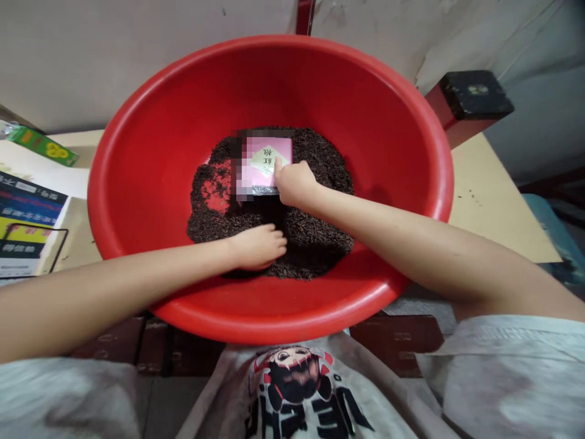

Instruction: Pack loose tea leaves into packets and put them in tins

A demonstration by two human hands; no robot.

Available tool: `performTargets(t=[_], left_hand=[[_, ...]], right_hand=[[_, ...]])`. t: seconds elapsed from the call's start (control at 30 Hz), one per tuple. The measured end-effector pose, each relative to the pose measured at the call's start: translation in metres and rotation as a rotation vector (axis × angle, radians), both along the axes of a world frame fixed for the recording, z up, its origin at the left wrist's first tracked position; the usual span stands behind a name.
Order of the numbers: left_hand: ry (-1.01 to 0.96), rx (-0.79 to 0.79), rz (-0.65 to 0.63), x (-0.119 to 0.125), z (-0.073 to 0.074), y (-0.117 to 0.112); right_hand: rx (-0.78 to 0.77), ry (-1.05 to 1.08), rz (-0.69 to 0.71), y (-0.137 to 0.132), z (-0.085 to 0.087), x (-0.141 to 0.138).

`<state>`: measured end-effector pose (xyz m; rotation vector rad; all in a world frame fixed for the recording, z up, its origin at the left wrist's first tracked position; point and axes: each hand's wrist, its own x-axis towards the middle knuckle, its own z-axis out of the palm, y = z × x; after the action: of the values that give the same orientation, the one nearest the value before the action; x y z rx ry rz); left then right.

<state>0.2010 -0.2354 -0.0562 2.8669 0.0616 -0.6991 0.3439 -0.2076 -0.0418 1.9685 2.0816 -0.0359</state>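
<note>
A big red plastic basin (150,140) sits in front of me, its bottom covered with dark loose tea leaves (320,164). A small pink packet (265,161) with printed characters lies on the leaves at the middle. My right hand (295,183) is closed on the packet's right lower corner, pinching it. My left hand (258,245) rests palm down in the leaves at the near side of the pile, fingers together and partly dug in.
The basin rests on a pale table (484,201). Printed leaflets (27,213) and a green box (43,145) lie at the left. A red post with a black cap (470,97) stands at the back right. A wall is behind.
</note>
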Motion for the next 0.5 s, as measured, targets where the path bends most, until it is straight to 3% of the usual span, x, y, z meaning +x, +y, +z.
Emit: performTargets(t=[0.1, 0.2, 0.33, 0.5], left_hand=[[0.553, 0.068, 0.312, -0.027, 0.001, -0.011], [0.810, 0.153, 0.507, -0.046, -0.010, 0.011], [0.871, 0.100, 0.610, -0.049, -0.020, 0.040], [0.616, 0.050, 0.676, -0.040, -0.018, 0.033]], right_hand=[[-0.009, 0.021, 0.005, 0.001, 0.003, 0.000], [-0.012, 0.036, 0.002, 0.002, 0.005, 0.000], [-0.011, 0.046, 0.004, 0.003, 0.005, 0.001], [-0.011, 0.039, -0.020, 0.003, 0.002, -0.002]])
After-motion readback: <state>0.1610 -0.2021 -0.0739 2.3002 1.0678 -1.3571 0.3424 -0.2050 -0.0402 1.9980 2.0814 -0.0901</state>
